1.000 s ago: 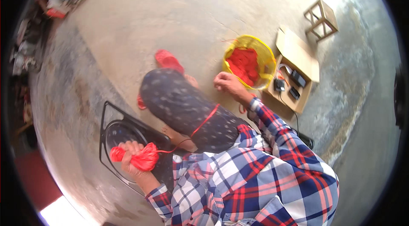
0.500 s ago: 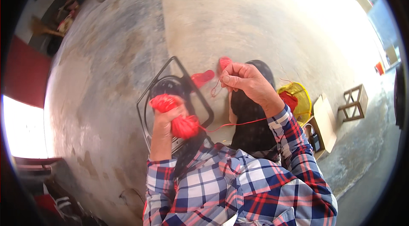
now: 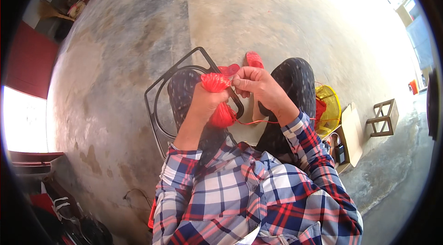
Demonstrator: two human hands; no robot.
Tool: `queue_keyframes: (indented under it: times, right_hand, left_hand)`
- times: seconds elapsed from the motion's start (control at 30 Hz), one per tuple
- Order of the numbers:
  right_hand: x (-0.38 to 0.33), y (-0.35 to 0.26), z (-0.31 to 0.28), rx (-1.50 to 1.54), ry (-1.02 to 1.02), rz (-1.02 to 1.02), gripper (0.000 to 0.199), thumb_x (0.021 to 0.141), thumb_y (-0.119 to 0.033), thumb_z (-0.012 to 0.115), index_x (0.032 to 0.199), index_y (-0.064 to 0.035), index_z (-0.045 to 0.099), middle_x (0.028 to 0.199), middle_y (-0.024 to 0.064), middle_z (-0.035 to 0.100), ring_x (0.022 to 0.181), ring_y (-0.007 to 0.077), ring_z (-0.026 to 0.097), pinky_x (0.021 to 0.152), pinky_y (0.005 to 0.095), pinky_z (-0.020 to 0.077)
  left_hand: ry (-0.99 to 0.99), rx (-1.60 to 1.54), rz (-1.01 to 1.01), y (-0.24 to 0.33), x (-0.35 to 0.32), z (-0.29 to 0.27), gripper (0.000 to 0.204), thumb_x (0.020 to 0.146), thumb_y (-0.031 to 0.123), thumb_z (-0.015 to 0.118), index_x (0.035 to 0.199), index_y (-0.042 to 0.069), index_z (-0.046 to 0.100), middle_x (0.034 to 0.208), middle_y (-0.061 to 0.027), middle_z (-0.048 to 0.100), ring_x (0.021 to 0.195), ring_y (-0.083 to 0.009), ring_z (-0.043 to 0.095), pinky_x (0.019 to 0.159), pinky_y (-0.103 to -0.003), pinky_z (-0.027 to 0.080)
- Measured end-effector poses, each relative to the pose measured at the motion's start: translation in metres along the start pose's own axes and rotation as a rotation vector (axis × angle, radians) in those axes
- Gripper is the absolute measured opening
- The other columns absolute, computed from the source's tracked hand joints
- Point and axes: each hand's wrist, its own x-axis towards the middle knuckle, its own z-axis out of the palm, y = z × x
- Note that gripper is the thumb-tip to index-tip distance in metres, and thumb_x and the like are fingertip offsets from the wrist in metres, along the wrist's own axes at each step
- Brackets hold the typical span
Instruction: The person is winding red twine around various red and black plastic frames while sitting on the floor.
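My left hand point(image 3: 206, 102) is wrapped round the middle of a bundle of shiny red cord point(image 3: 223, 115), which bulges out above and below the fist. Close beside it, my right hand point(image 3: 259, 84) pinches a thin piece of the red cord between thumb and fingertips, near the bundle's upper end. A single red strand runs from the bundle's lower end, under my right wrist, toward a yellow mesh basket point(image 3: 328, 120) with more red material inside. A black metal frame point(image 3: 159, 80) with a ring in it lies around my left knee.
Red slippers point(image 3: 254, 59) are on my feet on the concrete floor point(image 3: 230, 18). Right of the basket stand an open cardboard box point(image 3: 351, 136) with items in it and a small wooden stool point(image 3: 383, 118). A broom point(image 3: 50, 10) leans at the far left.
My left hand has brought the cord bundle up and to the right. My right hand has come down slightly, so the hands now nearly meet. The loose dangling loop no longer shows.
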Motion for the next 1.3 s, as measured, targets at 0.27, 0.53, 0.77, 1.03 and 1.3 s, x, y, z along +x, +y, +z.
queue_keyframes:
  times: [0.27,0.53,0.77,1.03,1.3]
  right_hand:
    - [-0.010,0.010,-0.013,0.133,-0.044,0.057,0.008,0.088,-0.011,0.063,0.083,-0.0062,0.061,0.072,-0.0004,0.059,0.063,0.0074,0.052,0.060,0.0217,0.0410]
    - [-0.007,0.032,-0.015,0.469,-0.129,0.082,0.009,0.086,-0.012,0.061,0.080,-0.0071,0.059,0.071,0.0005,0.057,0.060,0.0101,0.050,0.056,0.0245,0.0357]
    - [-0.011,0.041,-0.016,0.529,0.021,-0.002,0.010,0.089,-0.020,0.058,0.088,-0.0101,0.061,0.098,0.0014,0.063,0.088,0.0122,0.056,0.075,0.0305,0.0421]
    - [-0.021,0.042,0.002,0.496,0.130,0.037,0.017,0.097,-0.018,0.058,0.106,-0.0048,0.060,0.102,0.0037,0.063,0.092,0.0119,0.061,0.076,0.0275,0.0496]
    - [-0.033,0.048,0.002,0.448,0.245,0.085,0.015,0.088,-0.007,0.069,0.100,-0.0050,0.061,0.091,0.0014,0.063,0.077,0.0096,0.059,0.067,0.0261,0.0498]
  left_hand:
    - [-0.041,-0.174,-0.017,-0.011,0.006,-0.020,0.015,0.074,0.001,0.070,0.087,0.003,0.062,0.066,-0.0048,0.061,0.058,-0.0152,0.060,0.056,-0.029,0.049]
    - [-0.078,-0.311,-0.097,-0.019,0.006,-0.023,0.018,0.072,0.002,0.070,0.088,0.004,0.063,0.072,-0.0036,0.062,0.061,-0.0140,0.060,0.058,-0.028,0.048]
    - [-0.096,-0.352,-0.094,-0.009,0.004,0.000,0.017,0.073,0.006,0.068,0.087,0.002,0.060,0.067,-0.0065,0.059,0.056,-0.0177,0.057,0.057,-0.032,0.048]
    - [-0.137,-0.555,-0.140,0.003,0.000,0.029,0.019,0.074,0.005,0.067,0.092,0.001,0.060,0.070,-0.0091,0.061,0.061,-0.0202,0.061,0.062,-0.036,0.053]
    - [-0.133,-0.494,-0.080,-0.028,0.013,0.016,0.019,0.077,0.003,0.066,0.095,0.003,0.059,0.072,-0.0117,0.062,0.065,-0.0229,0.062,0.063,-0.036,0.053]
